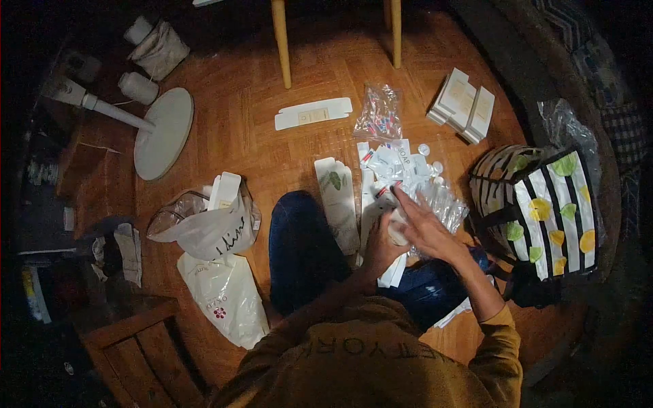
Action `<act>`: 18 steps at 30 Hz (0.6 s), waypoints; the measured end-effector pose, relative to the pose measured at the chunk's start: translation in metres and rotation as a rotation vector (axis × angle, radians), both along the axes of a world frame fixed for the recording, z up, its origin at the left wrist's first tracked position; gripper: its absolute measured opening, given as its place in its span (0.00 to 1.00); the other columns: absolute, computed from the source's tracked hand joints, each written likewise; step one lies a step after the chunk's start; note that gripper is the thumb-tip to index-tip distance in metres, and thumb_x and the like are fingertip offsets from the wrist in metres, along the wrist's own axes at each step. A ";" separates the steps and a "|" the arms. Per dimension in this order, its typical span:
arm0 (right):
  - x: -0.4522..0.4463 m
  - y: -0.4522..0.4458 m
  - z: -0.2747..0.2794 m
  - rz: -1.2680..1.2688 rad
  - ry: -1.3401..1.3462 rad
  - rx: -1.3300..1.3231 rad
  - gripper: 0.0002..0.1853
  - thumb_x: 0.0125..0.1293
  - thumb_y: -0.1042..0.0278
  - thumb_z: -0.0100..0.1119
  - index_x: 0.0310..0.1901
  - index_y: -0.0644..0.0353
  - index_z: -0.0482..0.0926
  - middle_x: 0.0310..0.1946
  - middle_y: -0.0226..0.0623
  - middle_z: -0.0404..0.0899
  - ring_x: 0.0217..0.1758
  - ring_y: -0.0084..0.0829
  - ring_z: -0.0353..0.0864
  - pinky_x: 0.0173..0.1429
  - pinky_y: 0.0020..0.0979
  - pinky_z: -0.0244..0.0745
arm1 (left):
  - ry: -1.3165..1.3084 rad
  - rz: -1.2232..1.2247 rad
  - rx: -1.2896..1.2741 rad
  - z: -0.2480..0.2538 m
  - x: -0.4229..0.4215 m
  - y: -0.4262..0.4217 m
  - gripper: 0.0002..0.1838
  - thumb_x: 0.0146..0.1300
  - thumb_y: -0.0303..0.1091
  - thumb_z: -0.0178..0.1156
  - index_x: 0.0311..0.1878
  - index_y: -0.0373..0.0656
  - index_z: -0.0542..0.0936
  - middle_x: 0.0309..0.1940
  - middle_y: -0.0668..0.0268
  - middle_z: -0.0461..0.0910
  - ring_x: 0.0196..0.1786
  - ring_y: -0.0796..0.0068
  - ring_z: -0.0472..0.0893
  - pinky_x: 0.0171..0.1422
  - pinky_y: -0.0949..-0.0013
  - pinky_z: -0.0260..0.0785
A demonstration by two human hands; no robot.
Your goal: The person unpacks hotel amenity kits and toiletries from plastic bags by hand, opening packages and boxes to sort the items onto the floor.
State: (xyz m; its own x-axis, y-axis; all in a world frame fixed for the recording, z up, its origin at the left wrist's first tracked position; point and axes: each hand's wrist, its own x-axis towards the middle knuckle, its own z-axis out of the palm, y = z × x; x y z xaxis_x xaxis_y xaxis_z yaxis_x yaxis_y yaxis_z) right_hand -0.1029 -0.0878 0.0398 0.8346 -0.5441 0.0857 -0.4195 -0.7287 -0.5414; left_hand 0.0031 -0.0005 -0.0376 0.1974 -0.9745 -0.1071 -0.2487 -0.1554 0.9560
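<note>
My left hand [382, 248] is curled around a small white item [397, 234] above my lap, its fingers partly hidden. Against the item's upper right side lies my right hand [427, 228], with fingers stretched out. Just beyond both hands, a pile of white packets [394, 163] and clear tubes [442, 207] covers the floor. A flat white box with a leaf print [337, 197] lies to the left of the pile. Behind it are a clear bag of small coloured items [379, 115] and an unfolded white box [313, 113].
Stacked white boxes [462, 103] lie at the back right, near a striped bag with fruit prints [544, 214]. On the left are a white plastic bag [214, 221], a cream bag [224, 299] and a round white stand base [164, 134]. Wooden legs [281, 44] stand at the back.
</note>
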 end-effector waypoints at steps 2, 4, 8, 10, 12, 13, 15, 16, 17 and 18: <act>0.010 -0.001 -0.013 -0.081 -0.005 0.406 0.26 0.66 0.58 0.41 0.63 0.59 0.56 0.61 0.45 0.59 0.65 0.41 0.56 0.69 0.42 0.44 | -0.061 0.050 -0.041 -0.017 0.003 0.006 0.45 0.34 0.33 0.70 0.59 0.39 0.57 0.50 0.49 0.66 0.53 0.51 0.68 0.55 0.56 0.60; 0.013 -0.032 -0.044 -0.086 -0.066 0.606 0.29 0.66 0.49 0.40 0.62 0.60 0.57 0.62 0.42 0.58 0.65 0.33 0.56 0.68 0.34 0.45 | -0.125 0.100 -0.082 -0.031 0.010 0.005 0.46 0.35 0.34 0.69 0.59 0.40 0.56 0.48 0.49 0.67 0.49 0.50 0.69 0.52 0.54 0.62; 0.050 -0.105 -0.134 -0.641 -0.264 0.403 0.23 0.56 0.59 0.58 0.50 0.62 0.72 0.45 0.45 0.76 0.48 0.38 0.75 0.51 0.35 0.69 | -0.044 0.217 0.030 -0.024 0.025 0.005 0.45 0.36 0.35 0.69 0.59 0.39 0.56 0.49 0.49 0.67 0.51 0.51 0.69 0.53 0.56 0.63; 0.068 -0.116 -0.175 -0.738 -0.128 0.207 0.24 0.47 0.60 0.65 0.46 0.62 0.74 0.39 0.46 0.77 0.44 0.41 0.76 0.48 0.37 0.71 | -0.035 0.214 0.138 -0.012 0.033 0.004 0.44 0.37 0.35 0.70 0.58 0.39 0.57 0.50 0.50 0.67 0.52 0.53 0.69 0.54 0.58 0.63; 0.078 -0.114 -0.186 -0.652 0.090 -0.262 0.24 0.41 0.62 0.69 0.42 0.60 0.75 0.34 0.46 0.77 0.38 0.42 0.76 0.42 0.39 0.71 | -0.021 0.228 0.112 -0.015 0.041 0.000 0.44 0.37 0.35 0.70 0.58 0.39 0.57 0.49 0.50 0.67 0.52 0.53 0.69 0.54 0.59 0.63; 0.082 -0.113 -0.186 -0.680 0.115 -0.295 0.24 0.37 0.64 0.70 0.40 0.57 0.76 0.29 0.44 0.76 0.35 0.42 0.76 0.38 0.39 0.70 | -0.001 0.238 0.089 -0.017 0.045 -0.001 0.44 0.36 0.35 0.71 0.58 0.39 0.58 0.49 0.50 0.67 0.52 0.54 0.70 0.54 0.59 0.63; 0.082 -0.114 -0.184 -0.686 0.096 -0.209 0.21 0.39 0.64 0.69 0.38 0.59 0.76 0.29 0.45 0.77 0.33 0.43 0.77 0.37 0.40 0.71 | -0.030 0.267 0.025 -0.024 0.051 -0.005 0.44 0.37 0.34 0.71 0.58 0.39 0.58 0.49 0.50 0.67 0.52 0.54 0.69 0.54 0.59 0.62; 0.077 -0.112 -0.183 -0.697 0.081 -0.119 0.19 0.42 0.64 0.67 0.37 0.61 0.76 0.28 0.47 0.77 0.31 0.44 0.78 0.36 0.41 0.72 | -0.058 0.289 -0.032 -0.022 0.052 -0.006 0.43 0.37 0.34 0.70 0.58 0.39 0.58 0.49 0.50 0.67 0.52 0.54 0.69 0.55 0.60 0.62; 0.068 -0.112 -0.180 -0.711 0.028 0.165 0.16 0.44 0.63 0.66 0.35 0.59 0.77 0.30 0.44 0.79 0.31 0.42 0.78 0.38 0.41 0.72 | -0.033 0.276 0.042 -0.019 0.053 -0.005 0.46 0.37 0.35 0.71 0.60 0.40 0.55 0.51 0.50 0.66 0.54 0.54 0.67 0.58 0.59 0.59; 0.066 -0.107 -0.179 -0.715 0.034 0.169 0.16 0.44 0.63 0.66 0.35 0.59 0.77 0.30 0.44 0.79 0.31 0.42 0.78 0.38 0.41 0.72 | -0.010 0.260 0.111 -0.017 0.053 -0.007 0.48 0.38 0.35 0.71 0.61 0.40 0.53 0.53 0.50 0.64 0.56 0.54 0.65 0.61 0.59 0.57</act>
